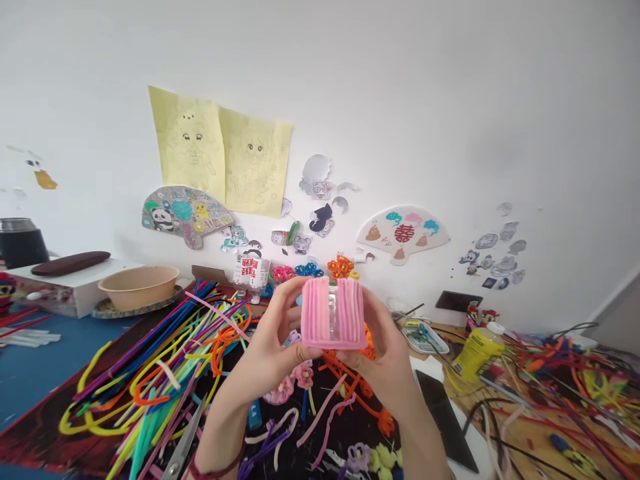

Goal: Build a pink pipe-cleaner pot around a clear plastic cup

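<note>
Between my two hands is a small box (315, 317) wrapped in upright pink pipe cleaners, raised above the table. A narrow strip near its middle has no pipe cleaner, and clear plastic shows there. My left hand (277, 340) grips the left side, its thumb along the bottom edge. On the opposite side, my right hand (383, 343) curls round it, thumb under the lower right corner. Below lie pink pipe-cleaner flowers (303, 375) and loose pink pipe cleaners (323, 413). Scissors (183, 440) rest beside my left forearm.
Many coloured pipe cleaners (165, 367) cover the table's left part. A beige bowl (137, 287) stands behind them. To the right are a yellow bottle (479, 353), a white tray (426, 339) and a black flat object (445, 417). Paper fans (403, 233) and drawings (193, 143) are on the wall.
</note>
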Motion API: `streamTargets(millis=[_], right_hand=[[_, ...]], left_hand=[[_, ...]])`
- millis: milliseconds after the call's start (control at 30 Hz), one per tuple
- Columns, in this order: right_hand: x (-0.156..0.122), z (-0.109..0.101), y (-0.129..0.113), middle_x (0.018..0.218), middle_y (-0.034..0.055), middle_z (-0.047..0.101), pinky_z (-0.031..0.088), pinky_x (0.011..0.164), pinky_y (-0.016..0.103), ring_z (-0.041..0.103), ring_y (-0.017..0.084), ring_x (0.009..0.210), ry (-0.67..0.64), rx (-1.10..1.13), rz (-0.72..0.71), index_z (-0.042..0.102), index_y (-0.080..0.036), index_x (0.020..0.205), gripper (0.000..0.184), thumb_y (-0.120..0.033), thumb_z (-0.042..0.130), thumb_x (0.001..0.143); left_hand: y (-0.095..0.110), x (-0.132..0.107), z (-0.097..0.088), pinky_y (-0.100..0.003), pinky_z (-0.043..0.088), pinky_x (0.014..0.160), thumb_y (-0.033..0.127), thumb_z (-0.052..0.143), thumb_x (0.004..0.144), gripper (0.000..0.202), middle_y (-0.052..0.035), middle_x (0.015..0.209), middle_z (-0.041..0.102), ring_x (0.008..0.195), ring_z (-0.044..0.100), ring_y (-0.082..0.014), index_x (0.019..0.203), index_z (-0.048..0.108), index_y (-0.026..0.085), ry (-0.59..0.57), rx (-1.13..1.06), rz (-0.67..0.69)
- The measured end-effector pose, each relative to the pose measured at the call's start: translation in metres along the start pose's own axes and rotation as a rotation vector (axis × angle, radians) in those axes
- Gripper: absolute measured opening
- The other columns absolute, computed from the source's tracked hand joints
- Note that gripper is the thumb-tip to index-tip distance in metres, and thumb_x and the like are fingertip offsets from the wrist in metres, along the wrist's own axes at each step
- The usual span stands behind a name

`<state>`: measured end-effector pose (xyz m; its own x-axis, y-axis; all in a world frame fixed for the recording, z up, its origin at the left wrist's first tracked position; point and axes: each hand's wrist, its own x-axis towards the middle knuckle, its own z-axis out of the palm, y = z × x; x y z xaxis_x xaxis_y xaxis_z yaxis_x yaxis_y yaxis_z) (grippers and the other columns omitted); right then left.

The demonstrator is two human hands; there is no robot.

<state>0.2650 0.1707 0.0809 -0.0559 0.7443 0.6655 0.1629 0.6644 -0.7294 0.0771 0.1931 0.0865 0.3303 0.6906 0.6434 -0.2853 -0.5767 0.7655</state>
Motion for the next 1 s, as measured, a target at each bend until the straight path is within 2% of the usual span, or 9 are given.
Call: streamTargets(millis=[67, 133, 267, 367, 500, 633, 733, 833, 1000], right_hand=[[0.001, 0.0, 0.003, 0.146, 0.0133, 0.056, 0.051, 0.105, 0.045, 0.056, 0.031, 0.131, -0.008, 0.022, 0.006, 0.05, -0.027, 0.142, 0.07, -0.047, 0.078, 0.081], [0.002, -0.002, 0.003, 0.141, 0.0139, 0.06, 0.054, 0.101, 0.044, 0.06, 0.031, 0.127, 0.019, -0.005, -0.048, 0.053, -0.026, 0.138, 0.063, -0.045, 0.077, 0.083], [0.001, -0.007, -0.003, 0.127, 0.0122, 0.066, 0.055, 0.098, 0.047, 0.064, 0.031, 0.117, 0.069, -0.334, -0.208, 0.057, -0.026, 0.131, 0.049, -0.033, 0.074, 0.086], [0.0, -0.009, -0.011, 0.128, 0.0116, 0.062, 0.053, 0.1, 0.048, 0.061, 0.03, 0.119, 0.127, -0.518, -0.329, 0.055, -0.027, 0.132, 0.048, -0.027, 0.071, 0.087], [-0.002, -0.006, -0.012, 0.141, 0.0119, 0.053, 0.048, 0.107, 0.049, 0.052, 0.032, 0.133, 0.034, -0.376, -0.29, 0.051, -0.029, 0.135, 0.056, -0.03, 0.075, 0.084], [-0.004, -0.003, -0.002, 0.145, 0.0082, 0.054, 0.049, 0.106, 0.045, 0.054, 0.029, 0.133, -0.013, -0.176, -0.194, 0.044, -0.033, 0.141, 0.068, -0.024, 0.076, 0.082], [-0.004, -0.004, -0.003, 0.143, 0.0074, 0.056, 0.048, 0.106, 0.044, 0.055, 0.028, 0.13, 0.047, -0.23, -0.22, 0.045, -0.033, 0.141, 0.069, -0.022, 0.077, 0.08], [-0.003, -0.007, -0.01, 0.137, 0.0073, 0.059, 0.047, 0.105, 0.042, 0.056, 0.028, 0.126, 0.042, -0.393, -0.287, 0.047, -0.031, 0.142, 0.068, -0.019, 0.074, 0.081], [-0.001, -0.008, -0.017, 0.137, 0.0078, 0.055, 0.044, 0.106, 0.042, 0.052, 0.028, 0.127, -0.008, -0.457, -0.323, 0.044, -0.03, 0.146, 0.069, -0.022, 0.072, 0.083]], left_hand=[[-0.003, 0.001, 0.0, -0.039, 0.052, 0.102, 0.041, 0.078, 0.082, 0.07, -0.0114, 0.157, 0.04, 0.135, 0.051, -0.0324, 0.14, 0.04, 0.032, -0.048, -0.029, -0.016], [0.0, 0.001, 0.001, -0.04, 0.05, 0.106, 0.035, 0.078, 0.083, 0.073, -0.0108, 0.16, 0.035, 0.141, 0.044, -0.0333, 0.144, 0.038, 0.032, -0.054, 0.075, -0.057], [0.01, -0.001, 0.003, -0.039, 0.048, 0.107, 0.028, 0.079, 0.082, 0.083, -0.0083, 0.162, 0.033, 0.138, 0.047, -0.0301, 0.15, 0.033, 0.035, 0.0, 0.314, -0.105], [0.012, -0.001, 0.003, -0.036, 0.046, 0.109, 0.029, 0.079, 0.082, 0.081, -0.0076, 0.16, 0.038, 0.138, 0.048, -0.0286, 0.15, 0.035, 0.034, 0.009, 0.289, -0.08], [0.001, 0.0, 0.001, -0.036, 0.045, 0.111, 0.037, 0.078, 0.083, 0.071, -0.0099, 0.157, 0.044, 0.14, 0.046, -0.0302, 0.145, 0.044, 0.029, 0.001, 0.103, -0.063], [-0.011, 0.001, -0.001, -0.043, 0.044, 0.113, 0.039, 0.078, 0.082, 0.073, -0.0131, 0.153, 0.048, 0.14, 0.046, -0.0332, 0.145, 0.045, 0.025, -0.026, 0.017, -0.063], [-0.009, 0.001, 0.0, -0.043, 0.044, 0.113, 0.034, 0.076, 0.084, 0.08, -0.0093, 0.16, 0.038, 0.14, 0.046, -0.0311, 0.152, 0.035, 0.032, -0.029, 0.104, -0.068], [0.002, 0.0, 0.002, -0.037, 0.05, 0.104, 0.031, 0.079, 0.082, 0.092, -0.0067, 0.162, 0.034, 0.132, 0.053, -0.0277, 0.155, 0.023, 0.039, 0.001, 0.272, -0.052], [0.012, 0.0, 0.003, -0.034, 0.051, 0.099, 0.03, 0.069, 0.09, 0.06, -0.0075, 0.153, 0.047, 0.121, 0.06, -0.024, 0.144, 0.044, 0.034, -0.007, 0.417, 0.01]])
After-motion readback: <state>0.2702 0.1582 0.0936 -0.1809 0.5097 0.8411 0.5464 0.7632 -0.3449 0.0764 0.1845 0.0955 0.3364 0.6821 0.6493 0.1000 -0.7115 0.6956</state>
